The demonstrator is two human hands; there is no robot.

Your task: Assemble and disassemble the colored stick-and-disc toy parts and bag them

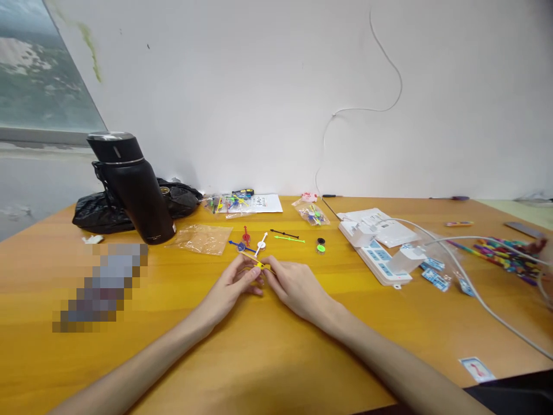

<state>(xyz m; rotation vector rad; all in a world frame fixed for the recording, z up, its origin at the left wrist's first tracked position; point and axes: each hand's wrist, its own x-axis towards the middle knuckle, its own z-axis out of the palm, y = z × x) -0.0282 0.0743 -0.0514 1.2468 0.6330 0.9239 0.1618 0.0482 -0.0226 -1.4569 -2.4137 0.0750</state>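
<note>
My left hand [235, 283] and my right hand [294, 286] meet at the middle of the wooden table [259, 357]. Both pinch a thin yellow plastic stick [256, 261] between their fingertips. Just beyond the fingers lie a blue piece [239, 246], a red piece [246, 235] and a white piece [261, 244]. Farther back lie a black stick [284, 233], a green stick [289, 238], a small black ring [321, 241] and a green ring [320, 248].
A black flask [133, 187] stands at back left before a black bag [101, 210]. Clear plastic bags [205, 238], one with coloured parts [311, 213], and a leaflet [263, 203] lie behind. A white power strip [374, 253] with cables and coloured sticks [496, 253] fill the right.
</note>
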